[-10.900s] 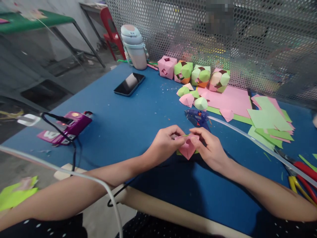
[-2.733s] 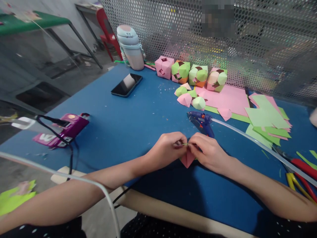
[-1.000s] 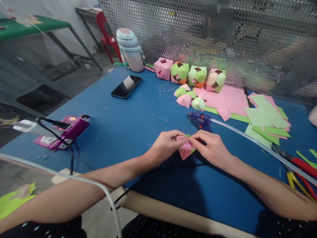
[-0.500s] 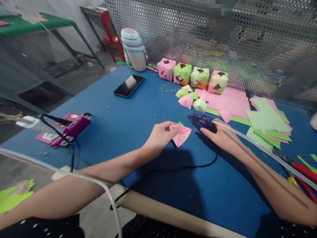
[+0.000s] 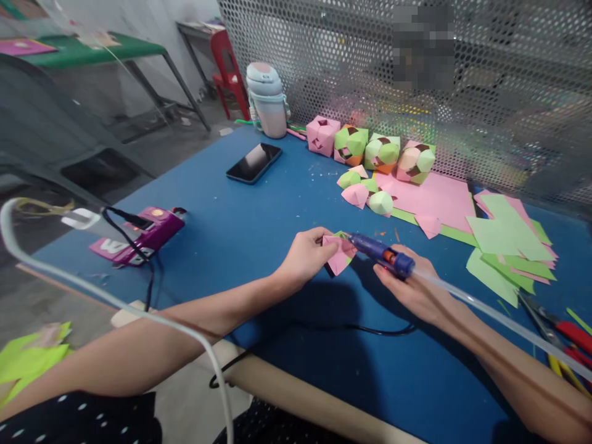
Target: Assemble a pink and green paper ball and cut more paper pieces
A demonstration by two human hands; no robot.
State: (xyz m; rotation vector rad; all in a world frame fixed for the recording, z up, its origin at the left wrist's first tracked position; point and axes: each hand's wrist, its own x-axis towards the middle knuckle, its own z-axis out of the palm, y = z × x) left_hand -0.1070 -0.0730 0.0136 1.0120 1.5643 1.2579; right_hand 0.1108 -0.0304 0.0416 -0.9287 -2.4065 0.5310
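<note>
Between thumb and fingers, my left hand [image 5: 309, 256] pinches a folded paper piece [image 5: 337, 254], pink with some green at its edges, held just above the blue table. My right hand [image 5: 411, 280] is closed around a blue glue gun [image 5: 382, 251], whose nozzle points left and meets or nearly meets the paper's upper right edge. From the gun's back a long clear glue stick [image 5: 481, 302] runs out over my right forearm. Its black cord [image 5: 370, 330] crosses the table below my hands.
Several folded paper cubes [image 5: 351, 145] line the mesh panel [image 5: 296, 55], with small folded pieces [image 5: 356, 195] before them. Paper sheets [image 5: 504, 228] and red-handled pliers [image 5: 555, 333] lie right. A phone [image 5: 254, 163], a bottle [image 5: 268, 102] and a purple power strip [image 5: 152, 234] stand left. A white cable [image 5: 139, 311] crosses my left arm.
My right hand has raised the glue gun and brought its nozzle left to the paper's edge. My left hand still holds the piece. The whole view has shifted slightly.
</note>
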